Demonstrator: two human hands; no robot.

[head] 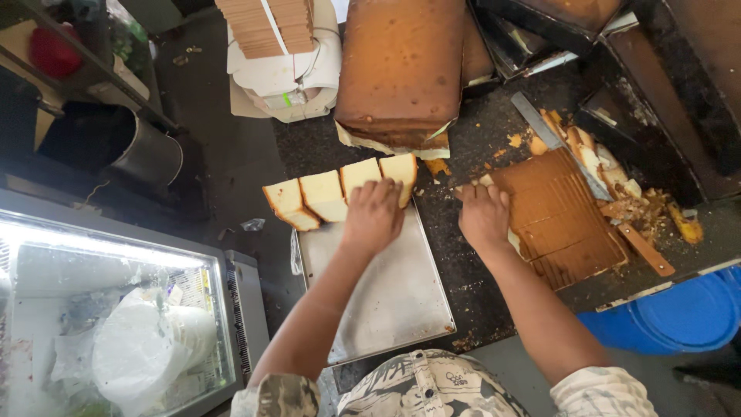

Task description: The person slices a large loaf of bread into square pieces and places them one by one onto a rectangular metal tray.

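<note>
My left hand point(373, 215) rests on the right end of a row of pale yellow cake slices point(324, 193) that lean along the far edge of a metal tray point(386, 301). My right hand point(484, 218) grips the left end of a brown sliced cake slab point(563, 220) lying on the dark counter; its fingers curl over one slice there. A long knife point(557, 144) lies along the slab's far right side.
A large uncut brown cake point(401, 69) sits beyond the tray. Dark baking tins point(656, 100) and cake trimmings point(641, 205) crowd the right. A blue drum point(679, 316) stands at lower right, a glass-topped chest point(116, 309) at lower left, stacked boxes point(282, 54) at the top.
</note>
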